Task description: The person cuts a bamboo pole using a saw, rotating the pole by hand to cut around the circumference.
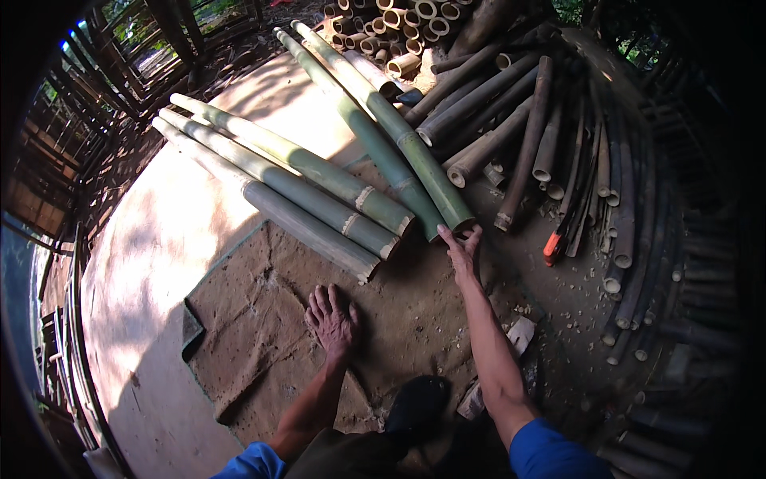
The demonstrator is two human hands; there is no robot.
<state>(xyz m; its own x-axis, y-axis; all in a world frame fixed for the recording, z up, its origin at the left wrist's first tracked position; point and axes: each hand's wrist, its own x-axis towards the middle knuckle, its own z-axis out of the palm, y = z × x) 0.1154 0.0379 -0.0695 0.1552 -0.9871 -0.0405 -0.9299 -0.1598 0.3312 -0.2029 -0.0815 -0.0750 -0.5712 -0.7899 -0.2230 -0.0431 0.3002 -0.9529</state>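
Observation:
My right hand grips the near end of a green bamboo pole, thumb on one side and fingers on the other. Close along its left side lies a second green bamboo pole, its near end just beside my thumb. My left hand rests with fingers spread on a worn brown mat, holding nothing. Beyond it, three more cut bamboo poles lie side by side, their near ends on the mat and their far ends on the pale floor.
Short bamboo tubes are stacked at the back. Darker bamboo poles lie piled at the right, near an orange-handled tool. A wood block sits beside my right forearm. Slatted fencing borders the left, and my dark shoe is below.

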